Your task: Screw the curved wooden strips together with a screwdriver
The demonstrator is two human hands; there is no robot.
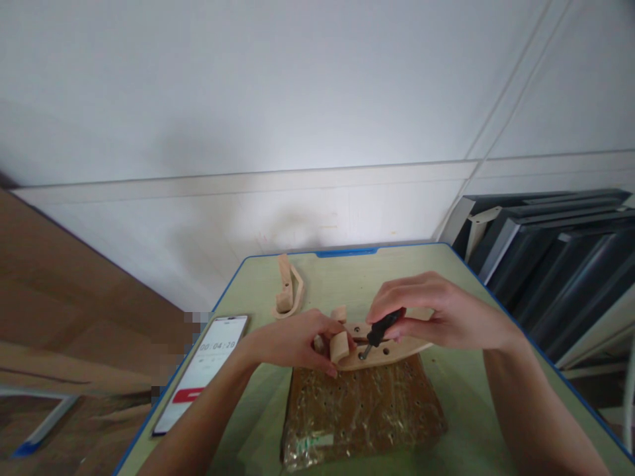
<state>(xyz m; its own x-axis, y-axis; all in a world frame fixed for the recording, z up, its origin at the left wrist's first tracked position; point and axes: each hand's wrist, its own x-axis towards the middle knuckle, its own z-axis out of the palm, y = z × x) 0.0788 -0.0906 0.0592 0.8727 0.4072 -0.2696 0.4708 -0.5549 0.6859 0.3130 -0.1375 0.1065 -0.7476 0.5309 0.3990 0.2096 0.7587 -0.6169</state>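
Note:
My right hand (426,311) is closed on the black handle of a screwdriver (380,327), whose metal shaft slants down to the left. Its tip meets a hole in a pale wooden piece (370,360) with several round holes. At the left end of that piece, my left hand (302,340) grips it beside a small wooden block (340,347). Another block (338,313) rises just behind. Part of the wooden piece is hidden by my fingers. Whether a screw sits under the tip is too small to tell.
Beneath the work lies a brown board in clear plastic wrap (367,416). A curved wooden part (296,291) rests at the table's back left. A phone (208,363) showing a timer lies on the left. Dark panels (555,258) lean beyond the right edge; a white wall (317,119) stands behind.

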